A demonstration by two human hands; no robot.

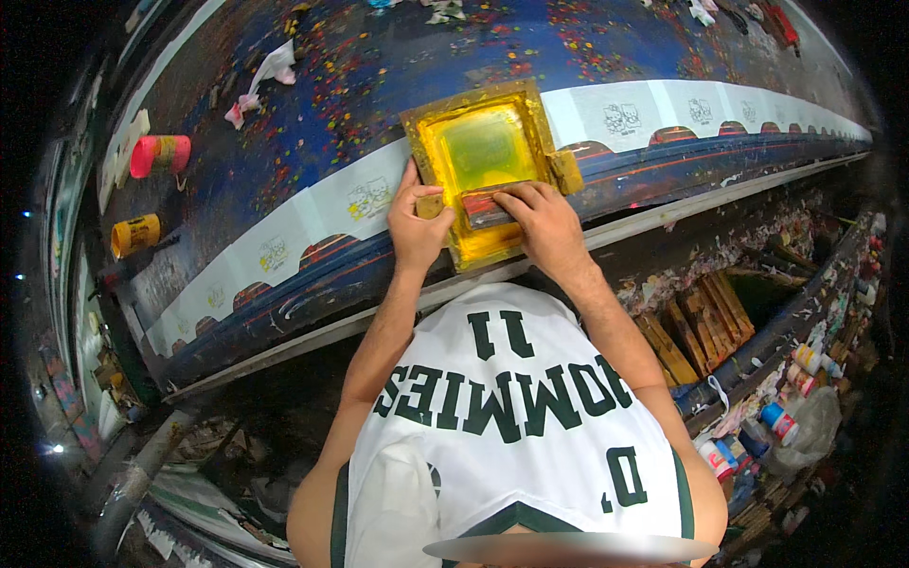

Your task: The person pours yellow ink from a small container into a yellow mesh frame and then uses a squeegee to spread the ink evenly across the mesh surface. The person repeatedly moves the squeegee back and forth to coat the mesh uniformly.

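Note:
A yellow-stained screen printing frame (540, 118) lies on a row of white pieces (327, 213) along the near edge of the long table. Yellow ink covers its mesh, with a greenish patch in the middle. My left hand (417, 232) grips the frame's left side at a small wooden block (429, 206). In my right hand (549, 227) is a squeegee (485, 210) with a reddish, worn edge, held across the lower part of the mesh. Another block (566, 172) juts from the frame's right side. Line drawings show on the white pieces; the nearest left one bears yellow.
The blue table top (379, 85) is spattered with coloured ink. A pink container (161, 156) and a yellow container (135, 235) lie at the left. A crumpled rag (273, 68) sits farther back. Wooden frames (705, 317) and paint jars (779, 422) crowd a lower shelf at right.

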